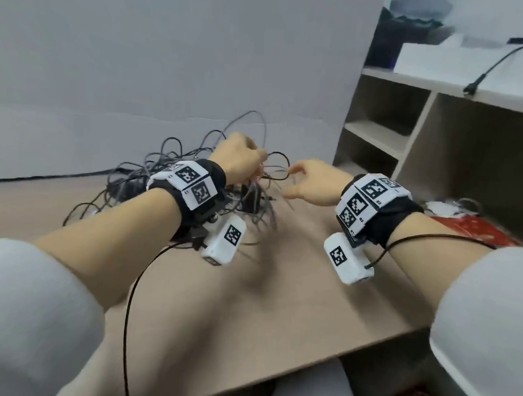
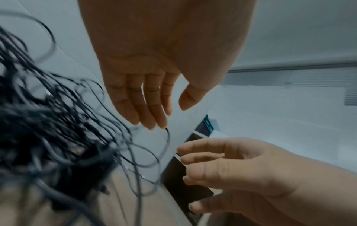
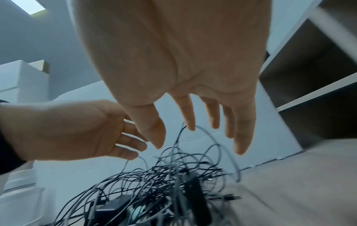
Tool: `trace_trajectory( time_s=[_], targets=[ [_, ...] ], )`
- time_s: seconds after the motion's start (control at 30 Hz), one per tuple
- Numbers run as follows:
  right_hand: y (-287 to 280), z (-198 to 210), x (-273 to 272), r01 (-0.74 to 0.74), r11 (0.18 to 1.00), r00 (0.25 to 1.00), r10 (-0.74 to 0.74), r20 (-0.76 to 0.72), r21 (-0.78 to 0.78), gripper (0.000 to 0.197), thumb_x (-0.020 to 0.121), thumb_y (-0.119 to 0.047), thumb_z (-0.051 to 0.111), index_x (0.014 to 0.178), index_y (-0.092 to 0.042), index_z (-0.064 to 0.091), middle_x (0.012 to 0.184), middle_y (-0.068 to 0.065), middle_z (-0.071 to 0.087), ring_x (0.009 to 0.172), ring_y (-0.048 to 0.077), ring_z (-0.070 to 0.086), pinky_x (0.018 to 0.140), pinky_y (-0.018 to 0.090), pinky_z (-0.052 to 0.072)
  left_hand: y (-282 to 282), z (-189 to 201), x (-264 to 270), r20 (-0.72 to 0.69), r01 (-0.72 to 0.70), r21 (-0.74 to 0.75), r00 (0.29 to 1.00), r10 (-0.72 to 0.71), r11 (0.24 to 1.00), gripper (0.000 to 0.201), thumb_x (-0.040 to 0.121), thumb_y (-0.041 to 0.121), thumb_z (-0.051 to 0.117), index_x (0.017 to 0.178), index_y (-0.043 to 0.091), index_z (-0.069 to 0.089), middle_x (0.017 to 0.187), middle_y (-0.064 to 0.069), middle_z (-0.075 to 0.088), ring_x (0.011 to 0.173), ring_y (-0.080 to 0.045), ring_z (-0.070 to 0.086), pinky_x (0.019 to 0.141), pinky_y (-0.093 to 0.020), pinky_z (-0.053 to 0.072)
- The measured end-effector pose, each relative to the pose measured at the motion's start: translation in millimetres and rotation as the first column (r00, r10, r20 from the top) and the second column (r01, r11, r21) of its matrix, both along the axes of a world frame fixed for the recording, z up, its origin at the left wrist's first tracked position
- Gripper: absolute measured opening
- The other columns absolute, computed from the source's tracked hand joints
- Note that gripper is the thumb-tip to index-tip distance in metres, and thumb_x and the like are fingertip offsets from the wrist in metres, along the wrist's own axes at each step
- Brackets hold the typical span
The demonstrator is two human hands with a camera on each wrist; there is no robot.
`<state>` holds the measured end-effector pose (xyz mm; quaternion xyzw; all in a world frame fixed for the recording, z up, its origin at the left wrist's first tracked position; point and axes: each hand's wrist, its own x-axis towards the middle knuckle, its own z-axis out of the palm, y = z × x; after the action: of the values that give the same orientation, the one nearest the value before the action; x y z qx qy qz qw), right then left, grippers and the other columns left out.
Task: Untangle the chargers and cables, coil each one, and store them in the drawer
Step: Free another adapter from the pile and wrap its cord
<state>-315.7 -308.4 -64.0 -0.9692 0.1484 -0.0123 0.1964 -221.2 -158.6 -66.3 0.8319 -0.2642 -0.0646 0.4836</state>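
Observation:
A tangle of thin dark cables (image 1: 176,174) (image 2: 58,137) (image 3: 164,183) lies on the wooden table (image 1: 279,290) with black charger bricks (image 3: 114,209) (image 2: 86,175) buried in it. My left hand (image 1: 250,160) (image 2: 164,107) hovers over the pile's right side with straight fingers. A lifted cable loop (image 1: 279,168) touches its fingertips. My right hand (image 1: 304,182) (image 3: 189,116) is just to the right, fingers spread and holding nothing, its index fingertip beside that raised loop. A USB plug (image 3: 230,197) sticks out of the heap. No drawer shows in any view.
A white board (image 1: 171,54) stands behind the pile. A grey shelf unit (image 1: 441,141) rises at the right with white boxes (image 1: 446,65) on top. A red item (image 1: 472,229) lies at its foot. Bare tabletop stretches toward me.

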Motion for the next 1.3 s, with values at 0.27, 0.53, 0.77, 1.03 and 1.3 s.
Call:
trace_trajectory(
  time_s=[0.27,0.53,0.77,1.03,1.3],
  targets=[
    [58.4,-19.0,109.7,-0.084,0.996,0.994,0.083,0.066,0.005,0.106,0.079,-0.047,0.074,0.159,-0.031,0.006,0.157,0.017,0.015,0.138,0.044,0.035,0.110,0.053,0.039,89.0,6.7,99.8,0.217,-0.202,0.207,0.964,0.157,0.957,0.025,0.090,0.033,0.066,0.107,0.016,0.069,0.110,-0.009,0.068,0.103,-0.027,0.064,0.086,-0.034,0.053],
    [47.4,-32.3,184.9,-0.178,0.982,0.980,0.172,-0.104,-0.056,0.110,0.077,-0.050,0.080,0.160,-0.029,0.012,0.157,0.021,0.026,0.140,0.036,0.039,0.114,0.044,0.038,102.0,-8.2,183.9,-0.029,-0.016,0.725,0.998,0.054,0.689,0.107,0.077,0.065,0.072,0.160,0.024,0.018,0.162,-0.005,0.032,0.142,-0.027,0.039,0.112,-0.035,0.033],
    [57.3,-35.4,210.0,-0.284,0.958,0.938,0.273,-0.211,-0.023,0.121,0.073,-0.057,0.082,0.161,-0.022,0.007,0.165,0.001,0.026,0.147,0.022,0.033,0.119,0.034,0.029,101.7,-34.0,207.1,-0.167,0.182,0.754,0.982,-0.084,0.631,0.050,0.083,0.039,0.079,0.126,0.020,0.063,0.115,-0.004,0.072,0.100,-0.025,0.068,0.088,-0.032,0.055],
    [85.1,-47.0,226.6,-0.256,0.950,0.946,0.210,-0.246,-0.177,0.125,0.069,-0.050,0.088,0.156,-0.010,0.007,0.143,0.016,0.053,0.124,0.035,0.056,0.101,0.044,0.049,108.8,-31.5,198.7,-0.276,0.236,0.456,0.954,-0.116,0.858,0.016,0.088,0.009,0.075,0.101,0.006,0.067,0.076,-0.005,0.066,0.041,-0.006,0.057,0.043,-0.016,0.046],
    [73.8,-7.9,216.5,-0.145,0.983,0.988,0.138,-0.070,-0.112,0.076,0.082,-0.043,0.076,0.140,-0.012,0.038,0.123,0.011,0.061,0.100,0.026,0.059,0.080,0.034,0.050,118.6,19.0,180.7,-0.343,0.169,0.050,0.928,-0.142,0.984,0.009,0.100,0.005,0.057,0.092,0.003,0.053,0.073,-0.008,0.058,0.045,-0.018,0.059,0.039,-0.024,0.049]
  ],
)
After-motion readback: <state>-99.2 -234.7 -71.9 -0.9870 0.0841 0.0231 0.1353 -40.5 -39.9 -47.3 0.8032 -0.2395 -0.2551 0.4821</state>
